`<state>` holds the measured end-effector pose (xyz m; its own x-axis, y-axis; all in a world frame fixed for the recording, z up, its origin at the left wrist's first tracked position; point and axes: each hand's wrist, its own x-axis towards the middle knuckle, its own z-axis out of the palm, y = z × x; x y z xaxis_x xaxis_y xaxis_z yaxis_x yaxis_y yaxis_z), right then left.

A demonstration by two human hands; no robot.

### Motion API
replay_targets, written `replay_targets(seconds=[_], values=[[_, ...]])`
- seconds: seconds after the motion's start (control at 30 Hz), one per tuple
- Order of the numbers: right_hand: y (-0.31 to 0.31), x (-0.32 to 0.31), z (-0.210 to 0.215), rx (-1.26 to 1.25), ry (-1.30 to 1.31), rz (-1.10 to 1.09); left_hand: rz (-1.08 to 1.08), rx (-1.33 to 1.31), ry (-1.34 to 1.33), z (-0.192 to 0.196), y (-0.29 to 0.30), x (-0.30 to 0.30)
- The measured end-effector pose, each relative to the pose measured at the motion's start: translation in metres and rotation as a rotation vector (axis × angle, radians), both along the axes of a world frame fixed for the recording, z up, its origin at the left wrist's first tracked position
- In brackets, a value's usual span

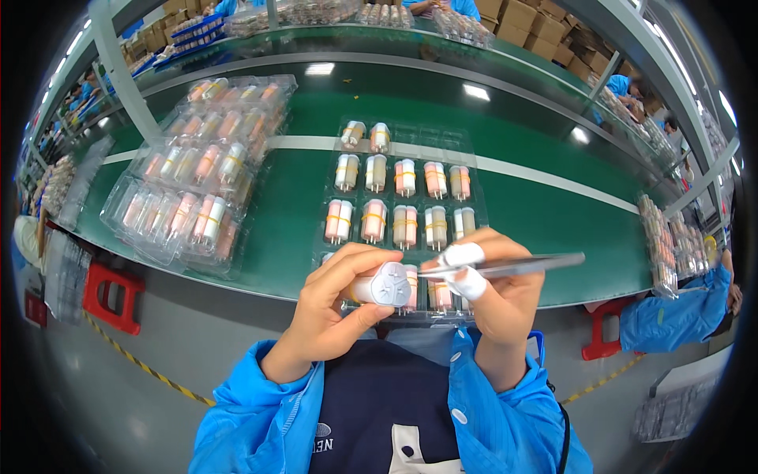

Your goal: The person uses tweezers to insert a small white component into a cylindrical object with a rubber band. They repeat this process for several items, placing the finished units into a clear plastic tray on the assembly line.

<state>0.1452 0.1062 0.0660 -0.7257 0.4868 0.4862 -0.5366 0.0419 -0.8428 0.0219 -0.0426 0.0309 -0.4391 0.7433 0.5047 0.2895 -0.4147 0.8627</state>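
Note:
My left hand (pixel 325 306) is closed around a pale cylinder bundle (pixel 390 284). The bundle's light grey three-lobed end faces up towards me. Closed in my right hand (pixel 505 304) is a pair of metal tweezers (pixel 549 263), their tips pointing left, close beside that grey end; I cannot tell whether they touch it. White wrappings (pixel 469 282) cover two of my right fingertips. Just beyond both hands lies a clear plastic tray (pixel 438 138) with rows of pink, white and beige cylinder bundles (pixel 375 220), banded in yellow. My hands hide part of its nearest row.
Stacked clear trays of similar bundles (pixel 185 178) stand on the left of the green work surface (pixel 553 229). Red stools (pixel 113 298) are on the floor at both sides. A co-worker's blue sleeve (pixel 675 308) shows at right. Metal frame posts (pixel 122 71) rise beyond.

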Motion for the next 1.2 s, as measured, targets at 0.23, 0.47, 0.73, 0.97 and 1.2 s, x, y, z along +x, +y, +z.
replay_targets(seconds=[0.23,0.47,0.73,0.97,1.2], values=[[0.004,0.0,-0.008,0.095,0.044,-0.069,-0.029,0.018,-0.089,0.001,0.014,0.0],[0.015,0.003,-0.012,0.055,0.027,-0.147,-0.044,0.001,0.065,0.004,0.033,0.001],[0.027,-0.001,-0.003,0.116,-0.017,-0.198,0.13,0.049,0.309,0.002,0.056,-0.009],[0.033,-0.009,-0.013,0.176,-0.01,-0.235,0.217,0.048,0.353,0.001,0.063,-0.009],[0.036,-0.016,-0.017,0.135,-0.003,-0.215,0.28,0.054,0.472,0.004,0.064,-0.013]])
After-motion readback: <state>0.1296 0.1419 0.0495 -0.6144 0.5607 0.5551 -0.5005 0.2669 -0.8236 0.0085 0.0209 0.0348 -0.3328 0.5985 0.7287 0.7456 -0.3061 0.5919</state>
